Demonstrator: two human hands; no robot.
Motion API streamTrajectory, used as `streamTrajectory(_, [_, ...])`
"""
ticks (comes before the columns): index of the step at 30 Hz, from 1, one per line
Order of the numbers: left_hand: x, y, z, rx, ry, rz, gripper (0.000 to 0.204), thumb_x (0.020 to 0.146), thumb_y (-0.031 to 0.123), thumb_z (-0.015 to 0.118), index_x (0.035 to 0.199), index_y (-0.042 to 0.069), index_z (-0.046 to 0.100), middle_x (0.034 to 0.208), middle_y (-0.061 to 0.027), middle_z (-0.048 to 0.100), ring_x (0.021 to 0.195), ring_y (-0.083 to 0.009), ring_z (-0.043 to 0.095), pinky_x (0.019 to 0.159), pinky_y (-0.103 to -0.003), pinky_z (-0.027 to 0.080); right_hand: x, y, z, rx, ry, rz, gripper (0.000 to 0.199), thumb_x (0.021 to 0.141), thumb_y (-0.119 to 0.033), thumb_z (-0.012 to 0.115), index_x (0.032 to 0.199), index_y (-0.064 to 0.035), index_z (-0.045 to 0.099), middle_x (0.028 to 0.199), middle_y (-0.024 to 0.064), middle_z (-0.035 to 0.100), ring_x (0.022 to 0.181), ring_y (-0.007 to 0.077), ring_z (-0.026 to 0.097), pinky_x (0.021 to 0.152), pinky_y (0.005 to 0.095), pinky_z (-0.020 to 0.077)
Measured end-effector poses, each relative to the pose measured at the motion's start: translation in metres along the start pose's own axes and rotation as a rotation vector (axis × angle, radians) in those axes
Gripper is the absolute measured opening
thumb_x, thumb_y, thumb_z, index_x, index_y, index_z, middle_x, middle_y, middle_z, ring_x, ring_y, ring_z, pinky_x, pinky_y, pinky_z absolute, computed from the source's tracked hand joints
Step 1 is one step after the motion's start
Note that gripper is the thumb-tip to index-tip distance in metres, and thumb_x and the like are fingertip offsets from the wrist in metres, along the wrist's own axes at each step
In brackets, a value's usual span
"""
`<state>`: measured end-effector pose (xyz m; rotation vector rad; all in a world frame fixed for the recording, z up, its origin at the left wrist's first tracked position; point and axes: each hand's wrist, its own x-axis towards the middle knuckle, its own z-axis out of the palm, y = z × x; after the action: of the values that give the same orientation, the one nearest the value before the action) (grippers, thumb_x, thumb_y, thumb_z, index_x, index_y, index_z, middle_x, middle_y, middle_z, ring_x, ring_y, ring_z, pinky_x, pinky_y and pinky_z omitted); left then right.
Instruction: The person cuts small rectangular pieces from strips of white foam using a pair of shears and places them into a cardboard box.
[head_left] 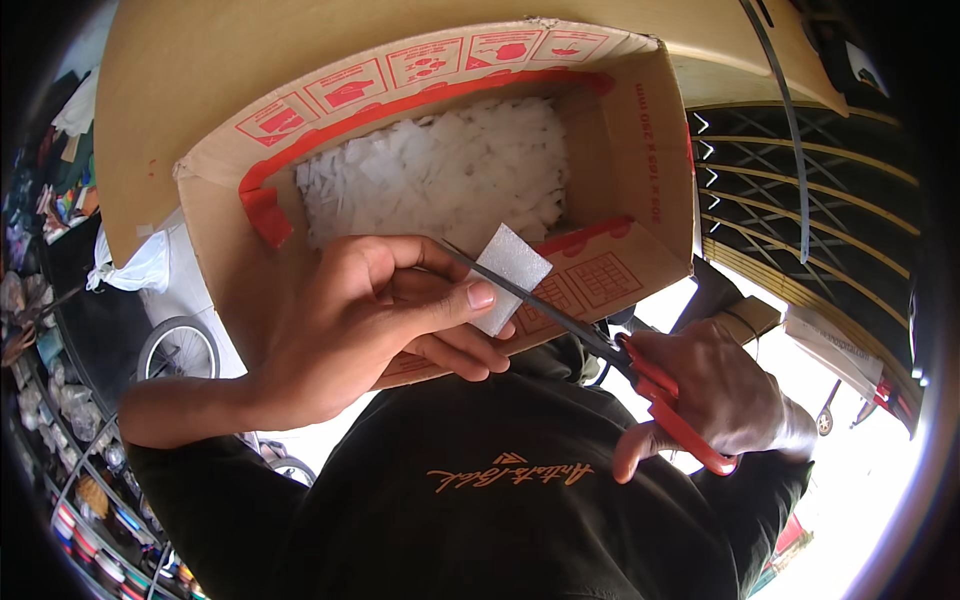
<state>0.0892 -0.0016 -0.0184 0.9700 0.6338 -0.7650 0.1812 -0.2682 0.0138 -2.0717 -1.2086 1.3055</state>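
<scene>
My left hand [375, 320] pinches a small white foam sheet piece [515, 257] between thumb and fingers, over the near side of an open cardboard box [215, 215]. Scissors with dark blades and red handles [575, 322] lie across the foam piece, their tips reaching toward my left fingers. My right hand [725, 385] is closed around the red handles, its thumb pointing down and left. The blades look nearly together; whether they cut into the foam here cannot be made out. Inside the box is a heap of small white foam pieces [430, 165].
The box stands on a tan tabletop [140, 140]. A white plastic bag [130, 262] hangs at the left, above a bicycle wheel [178, 350]. Shelves of packed goods [90, 490] line the left rim. A dark folding gate [800, 170] stands at the right, with a hanging strap [795, 130] before it.
</scene>
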Motion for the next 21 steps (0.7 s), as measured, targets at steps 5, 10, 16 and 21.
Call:
streamTrajectory(5, [0.004, 0.002, -0.003, 0.006, -0.024, -0.006, 0.029, 0.094, 0.017, 0.059, 0.102, -0.01, 0.051, 0.087, -0.0222, 0.067, 0.079, -0.0243, 0.071, 0.069, -0.028, 0.059, 0.004, 0.002, -0.001, -0.102, 0.028, -0.021, 0.066, 0.053, -0.059, 0.082, 0.073, -0.0018, 0.056, 0.05, 0.0015, 0.05, 0.042, 0.021, 0.051, 0.044, 0.0332, 0.0403])
streamTrajectory(10, [0.004, 0.001, -0.003, -0.023, -0.008, -0.02, 0.027, 0.094, 0.014, 0.058, 0.102, -0.01, 0.051, 0.087, -0.0219, 0.067, 0.079, -0.0249, 0.071, 0.068, -0.029, 0.059, 0.007, 0.001, -0.008, -0.013, -0.023, 0.108, 0.067, 0.05, -0.062, 0.082, 0.068, -0.0034, 0.054, 0.051, 0.0011, 0.049, 0.044, 0.0199, 0.05, 0.046, 0.0329, 0.0391])
streamTrajectory(16, [0.002, -0.005, -0.007, -0.028, 0.028, 0.122, 0.021, 0.093, 0.011, 0.058, 0.101, -0.008, 0.052, 0.09, -0.0202, 0.066, 0.078, -0.0264, 0.071, 0.063, -0.03, 0.06, 0.006, 0.005, -0.018, 0.198, -0.138, 0.12, 0.082, 0.048, -0.065, 0.081, 0.084, 0.0037, 0.056, 0.053, 0.0061, 0.051, 0.048, 0.0233, 0.056, 0.047, 0.0327, 0.0428])
streamTrajectory(21, [0.003, -0.014, -0.011, 0.016, 0.119, 0.379, 0.012, 0.092, 0.006, 0.059, 0.099, 0.0, 0.053, 0.093, -0.0128, 0.065, 0.081, -0.0189, 0.066, 0.064, -0.029, 0.056, 0.007, 0.001, 0.013, 0.258, -0.013, -0.005, 0.084, 0.048, -0.064, 0.082, 0.088, 0.004, 0.055, 0.054, 0.0059, 0.051, 0.048, 0.0228, 0.055, 0.047, 0.0327, 0.0423])
